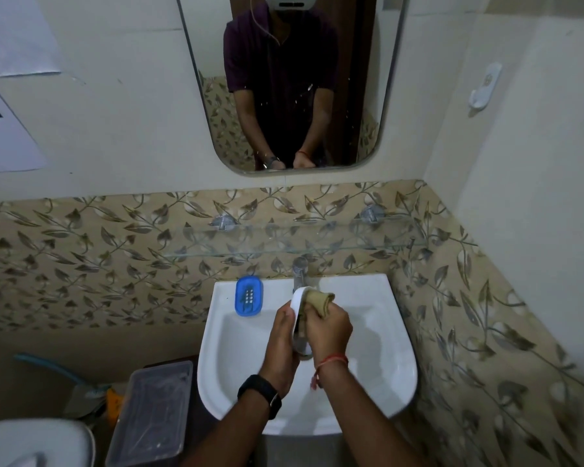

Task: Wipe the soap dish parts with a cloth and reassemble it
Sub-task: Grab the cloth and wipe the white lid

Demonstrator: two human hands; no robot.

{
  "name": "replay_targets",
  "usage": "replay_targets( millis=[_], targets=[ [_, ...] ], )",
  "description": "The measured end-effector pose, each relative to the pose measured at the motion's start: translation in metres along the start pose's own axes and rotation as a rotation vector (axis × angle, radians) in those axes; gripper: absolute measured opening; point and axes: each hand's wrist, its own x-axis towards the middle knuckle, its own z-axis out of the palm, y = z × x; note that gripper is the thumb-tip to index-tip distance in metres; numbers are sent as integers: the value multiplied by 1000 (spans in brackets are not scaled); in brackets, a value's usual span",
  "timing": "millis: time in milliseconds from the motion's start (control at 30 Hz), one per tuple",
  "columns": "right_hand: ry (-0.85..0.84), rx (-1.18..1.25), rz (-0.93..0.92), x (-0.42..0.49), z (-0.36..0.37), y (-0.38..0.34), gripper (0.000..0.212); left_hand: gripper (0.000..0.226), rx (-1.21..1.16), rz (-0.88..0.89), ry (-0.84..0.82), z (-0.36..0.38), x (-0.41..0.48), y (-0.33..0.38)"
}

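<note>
Over the white sink [368,382], my left hand [282,342] grips the white soap dish tray [296,306], held on edge with its hollow side facing right. My right hand [327,330] holds a tan cloth [319,299] bunched against the inside of that tray, with a fold sticking out above my fingers. The blue slotted soap dish insert [249,295] lies flat on the sink's back left ledge, apart from both hands.
A chrome tap [300,274] stands at the sink's back centre, right behind the tray. A glass shelf [300,241] runs above it, below a mirror [290,82]. A clear plastic lidded box [155,416] sits left of the sink, beside a toilet tank [31,443].
</note>
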Motion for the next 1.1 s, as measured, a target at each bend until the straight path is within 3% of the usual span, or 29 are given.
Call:
replay_targets(
  millis=[167, 233, 367, 467, 567, 667, 733, 800, 900, 1000, 1100],
  targets=[
    [-307, -54, -208, 0, -11, -1, 13, 43, 68, 41, 36, -6, 1, 8],
    [-366, -125, -186, -6, -14, 12, 20, 41, 116, 49, 34, -8, 2, 10],
    [-120, 49, 167, -5, -9, 16, 15, 41, 208, 87, -23, -4, -3, 4],
    [-18, 181, 180, 7, -5, 2, 12, 46, 204, 90, -21, 0, -6, 0],
    [-243, 82, 7, 6, -8, 0, 5, 41, 176, 77, 32, -4, -2, 6],
    [-462, -132, -84, -1, -10, 9, 15, 39, 152, 77, 63, -10, 3, 14],
    [-395, -160, 23, 4, -8, 10, 14, 39, 160, 82, 47, -8, 2, 15],
    [-222, -72, 162, 11, -4, 6, 19, 39, 180, 86, 34, -4, -2, 12],
    [-92, 100, 156, 19, -2, -2, 14, 45, 207, 96, 6, 1, -6, 10],
    [-315, 254, 124, 17, -9, -3, 15, 43, 196, 90, 12, -4, -2, 20],
    [-554, 229, 165, 14, -21, 4, 14, 34, 218, 78, 40, -15, 3, 24]
  ],
)
